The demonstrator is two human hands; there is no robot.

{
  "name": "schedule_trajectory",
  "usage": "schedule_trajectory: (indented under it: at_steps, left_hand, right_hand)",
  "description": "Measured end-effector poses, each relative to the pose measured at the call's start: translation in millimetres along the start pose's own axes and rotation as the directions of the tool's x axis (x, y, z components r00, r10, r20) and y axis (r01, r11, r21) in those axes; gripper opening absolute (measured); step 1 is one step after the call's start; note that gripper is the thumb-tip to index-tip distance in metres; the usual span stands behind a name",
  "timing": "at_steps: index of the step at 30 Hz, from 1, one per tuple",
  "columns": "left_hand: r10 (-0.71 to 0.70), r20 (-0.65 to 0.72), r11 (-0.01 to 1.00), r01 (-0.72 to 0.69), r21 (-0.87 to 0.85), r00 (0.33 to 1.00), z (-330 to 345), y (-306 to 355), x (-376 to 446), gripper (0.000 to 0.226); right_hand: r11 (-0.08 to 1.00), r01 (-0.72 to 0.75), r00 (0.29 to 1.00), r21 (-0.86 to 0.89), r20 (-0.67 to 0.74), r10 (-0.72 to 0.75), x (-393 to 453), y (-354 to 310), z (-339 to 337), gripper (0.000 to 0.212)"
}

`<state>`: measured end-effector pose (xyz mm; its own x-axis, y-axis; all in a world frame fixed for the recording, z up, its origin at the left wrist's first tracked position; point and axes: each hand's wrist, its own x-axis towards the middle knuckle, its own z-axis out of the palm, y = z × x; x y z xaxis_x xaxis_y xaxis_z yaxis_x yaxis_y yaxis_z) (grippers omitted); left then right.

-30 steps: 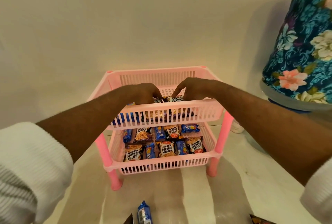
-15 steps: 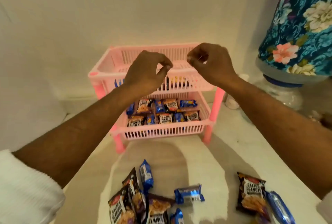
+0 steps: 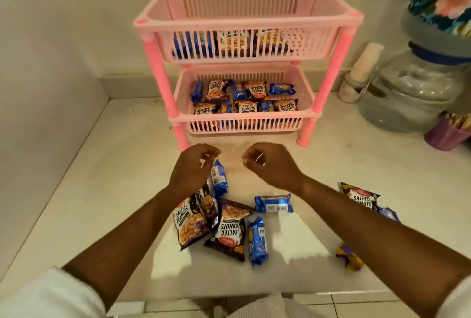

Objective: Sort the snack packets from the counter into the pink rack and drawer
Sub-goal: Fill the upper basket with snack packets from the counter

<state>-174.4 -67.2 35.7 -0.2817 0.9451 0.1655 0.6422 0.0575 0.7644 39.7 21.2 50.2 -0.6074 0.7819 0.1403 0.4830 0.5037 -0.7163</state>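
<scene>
The pink two-tier rack stands at the back of the white counter. Its lower tray holds several peanut and blue biscuit packets, and more show through the top tray's slats. My left hand and my right hand hover in front of the rack, fingers loosely curled, holding nothing. Just under my left hand lie a blue biscuit packet and two salted peanut packets. Two more blue packets lie below my right hand. Another peanut packet lies at the right.
A clear water jar under a floral cover stands right of the rack, with stacked paper cups and a purple cup beside it. A purple-yellow wrapper lies near the counter's front edge. A wall closes the left side.
Both hands have come out of the top tray and dropped to just above the loose packets on the counter. The view has tilted down, showing the packets.
</scene>
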Motion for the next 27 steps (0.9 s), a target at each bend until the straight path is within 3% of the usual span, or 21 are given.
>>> schedule_trajectory:
  at_steps: [3, 7, 13, 21, 24, 27]
  left_hand:
    - [-0.231, 0.065, 0.973, 0.229, 0.039, 0.971, -5, -37, -9, 0.039]
    - [-0.433, 0.247, 0.899, 0.436, 0.045, 0.867, -18, -56, -14, 0.042]
    - [-0.368, 0.463, 0.922, 0.381, 0.069, 0.807, -28, -56, -8, 0.041]
    - [-0.367, 0.464, 0.914, 0.405, 0.020, 0.806, -20, -67, 5, 0.019]
    - [-0.293, 0.456, 0.943, 0.333, -0.007, 0.840, -18, -65, 9, 0.012]
    - [-0.192, 0.473, 0.963, 0.259, -0.079, 0.860, -19, -57, 14, 0.008]
  right_hand:
    - [0.990, -0.143, 0.984, 0.017, 0.109, 0.141, -3, 12, 46, 0.020]
    - [0.956, -0.294, 0.943, 0.009, 0.165, 0.288, 5, 18, 89, 0.045]
    - [0.915, -0.403, 0.903, -0.025, 0.153, 0.402, 21, 13, 127, 0.067]
    - [0.864, -0.503, 0.863, -0.022, 0.046, 0.504, 22, 1, 136, 0.068]
    - [0.810, -0.568, 0.822, 0.146, 0.057, 0.566, 24, 0, 129, 0.065]
    - [0.652, -0.609, 0.756, 0.452, 0.080, 0.650, 23, -5, 115, 0.054]
